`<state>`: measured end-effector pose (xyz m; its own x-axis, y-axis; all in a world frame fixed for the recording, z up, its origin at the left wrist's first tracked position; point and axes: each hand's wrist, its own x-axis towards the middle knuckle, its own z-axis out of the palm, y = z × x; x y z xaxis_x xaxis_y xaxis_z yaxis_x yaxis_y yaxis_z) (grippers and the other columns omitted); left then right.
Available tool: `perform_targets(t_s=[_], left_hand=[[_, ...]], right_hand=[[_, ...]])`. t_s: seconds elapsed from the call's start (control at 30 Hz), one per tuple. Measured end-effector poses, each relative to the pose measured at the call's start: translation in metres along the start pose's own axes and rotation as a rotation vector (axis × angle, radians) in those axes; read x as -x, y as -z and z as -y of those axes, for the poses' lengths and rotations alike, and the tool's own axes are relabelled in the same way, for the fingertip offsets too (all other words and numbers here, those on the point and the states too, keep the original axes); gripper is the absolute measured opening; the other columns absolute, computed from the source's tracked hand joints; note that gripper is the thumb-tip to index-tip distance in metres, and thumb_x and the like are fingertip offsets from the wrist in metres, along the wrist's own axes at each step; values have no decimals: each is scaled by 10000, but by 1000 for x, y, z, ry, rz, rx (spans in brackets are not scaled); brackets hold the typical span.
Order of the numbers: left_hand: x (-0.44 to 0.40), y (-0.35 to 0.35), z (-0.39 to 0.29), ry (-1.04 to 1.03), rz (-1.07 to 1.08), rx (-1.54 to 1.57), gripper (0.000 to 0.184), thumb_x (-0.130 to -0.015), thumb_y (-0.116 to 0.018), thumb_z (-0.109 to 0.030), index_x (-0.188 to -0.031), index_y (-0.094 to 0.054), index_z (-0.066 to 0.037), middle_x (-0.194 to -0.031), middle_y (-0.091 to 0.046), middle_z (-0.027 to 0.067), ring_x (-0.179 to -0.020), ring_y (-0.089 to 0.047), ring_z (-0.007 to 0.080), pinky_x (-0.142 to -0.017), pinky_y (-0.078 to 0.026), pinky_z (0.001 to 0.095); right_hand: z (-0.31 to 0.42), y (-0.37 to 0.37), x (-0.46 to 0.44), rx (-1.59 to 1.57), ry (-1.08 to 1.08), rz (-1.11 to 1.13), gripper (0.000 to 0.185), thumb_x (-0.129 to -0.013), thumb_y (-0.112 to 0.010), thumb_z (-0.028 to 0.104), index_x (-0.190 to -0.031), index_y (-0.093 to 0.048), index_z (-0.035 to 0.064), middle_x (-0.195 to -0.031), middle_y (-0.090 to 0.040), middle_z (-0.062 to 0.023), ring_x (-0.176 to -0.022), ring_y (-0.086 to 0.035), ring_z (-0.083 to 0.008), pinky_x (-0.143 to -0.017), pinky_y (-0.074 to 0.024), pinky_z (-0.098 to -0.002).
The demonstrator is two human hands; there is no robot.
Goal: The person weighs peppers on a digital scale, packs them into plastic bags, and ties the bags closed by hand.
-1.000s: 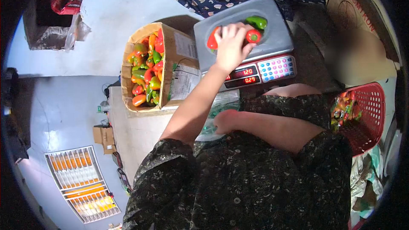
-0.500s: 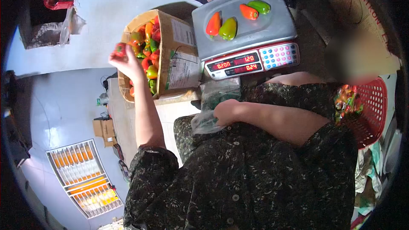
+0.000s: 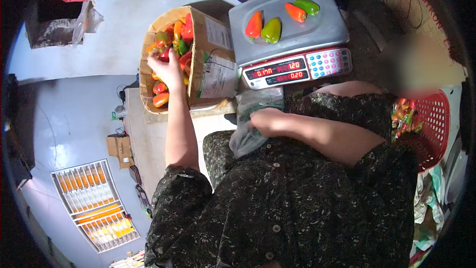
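At 8 o'clock, a slatted window [image 3: 94, 203]; just off its upper right, a small cardboard box [image 3: 120, 151]. At 10 o'clock, a big open carton [image 3: 198, 30], full of red, orange & green peppers [image 3: 161, 99]. L hand [image 3: 167, 72] is just in over its top, fingers curled round a red pepper [image 3: 164, 55]; can't tell if the grip is firm or easing off.

Mid-frame, R hand [image 3: 266, 121] is closed on a clear plastic bag [image 3: 248, 141], bunched below the scale's front edge.

At 1 o'clock, the digital scale [image 3: 320, 34] w/ 4 peppers on its tray, L to R: orange-red pepper [image 3: 254, 25], yellow-green pepper [image 3: 271, 31], 2nd orange-red pepper [image 3: 296, 12], dark-green pepper [image 3: 307, 6], the last two touching. No hand on them.

Just changed: L hand has dropped from above the carton to the peppers inside; scale readout [image 3: 280, 69] is down from approx 0.20 to 0.17, lower figure 0.24 to 0.20, same 4 peppers. Prob. the readout catching up w/ a lighter load, red one being off the tray.

At 2 o'clock, a printed carton [image 3: 411, 0]; at 3, a red perforated basket [image 3: 436, 134] w/ small mixed produce [image 3: 404, 114].
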<state>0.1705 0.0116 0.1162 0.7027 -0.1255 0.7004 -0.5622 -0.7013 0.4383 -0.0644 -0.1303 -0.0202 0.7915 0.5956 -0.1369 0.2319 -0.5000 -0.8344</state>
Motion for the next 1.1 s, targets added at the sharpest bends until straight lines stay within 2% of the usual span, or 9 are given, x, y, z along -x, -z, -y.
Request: perform_targets(t_s=[0.07, 0.23, 0.4, 0.5, 0.63, 0.8, 0.93, 1.07, 1.1], left_hand=[[-3, 4, -13, -215, -82, -419, 418, -759, -668, -93, -1116, -475, 7, -1058, -527, 175, -1017, -502, 315, -904, -393, 428], [8, -42, -110, -624, 397, -95, 180, -730, -564, -52, -907, -602, -55, -873, -580, 130, -883, -551, 320, -833, -435, 413], [45, -121, -119, -221, 567, 45, 222, -768, -600, -79, -990, -604, -82, -953, -572, 146, -946, -556, 334, -814, -460, 402], [47, -136, -133, -35, 753, 245, 244, -790, -629, -173, -1023, -605, -104, -1001, -568, 147, -987, -559, 329, -842, -446, 406], [53, -132, -151, -378, 777, -135, 298, -791, -631, -313, -1032, -607, -139, -1048, -576, 124, -1025, -540, 337, -841, -427, 456], [40, -143, -100, -74, 622, 107, 304, -789, -648, -201, -1070, -593, -103, -1085, -573, 147, -1047, -543, 343, -886, -436, 420], [56, -136, -79, 179, 924, 210, 477, -793, -667, -181, -1216, -477, -71, -988, -623, 173, -909, -617, 296, -836, -474, 354], [59, -141, -50, 250, 727, 412, 448, -819, -629, -157, -1211, -432, -66, -930, -630, 97, -820, -616, 204, -754, -485, 308], [53, -119, -90, 458, 659, 640, 351, -851, -577, -174, -1173, -463, -94, -940, -613, 44, -771, -579, 134, -690, -469, 272]], right_hand=[[19, 39, 14, -80, -14, -65, 341, -671, -581, -24, -981, -677, 81, -991, -621, -124, -947, -606, -301, -798, -484, -390], [9, 110, 44, -95, -9, -378, 291, -666, -615, -12, -950, -670, 12, -1035, -625, -124, -944, -614, -276, -830, -485, -346], [-29, 163, 72, -131, -3, -589, 349, -676, -562, -75, -1011, -647, -26, -1002, -624, -175, -925, -615, -302, -846, -465, -346], [-39, 169, 81, -181, -82, -500, 302, -667, -566, -60, -954, -657, -39, -924, -639, -188, -869, -624, -311, -821, -467, -347], [-56, 188, 96, -121, -27, -470, 198, -684, -564, -28, -839, -687, -27, -825, -656, -181, -783, -644, -269, -741, -486, -345], [-65, 208, 117, -162, -175, -516, 213, -711, -544, -35, -859, -696, -14, -871, -670, -177, -835, -650, -253, -794, -487, -326], [-59, 207, 113, -165, -199, -608, 290, -704, -532, -81, -944, -682, -16, -990, -655, -176, -947, -627, -252, -872, -464, -320], [-62, 203, 111, -43, -108, -726, 334, -695, -531, -98, -988, -668, -15, -1040, -633, -172, -1011, -597, -280, -903, -449, -330], [-61, 202, 110, -6, -95, -746, 341, -694, -533, -99, -996, -666, -14, -1043, -628, -172, -1024, -589, -289, -909, -446, -332]])
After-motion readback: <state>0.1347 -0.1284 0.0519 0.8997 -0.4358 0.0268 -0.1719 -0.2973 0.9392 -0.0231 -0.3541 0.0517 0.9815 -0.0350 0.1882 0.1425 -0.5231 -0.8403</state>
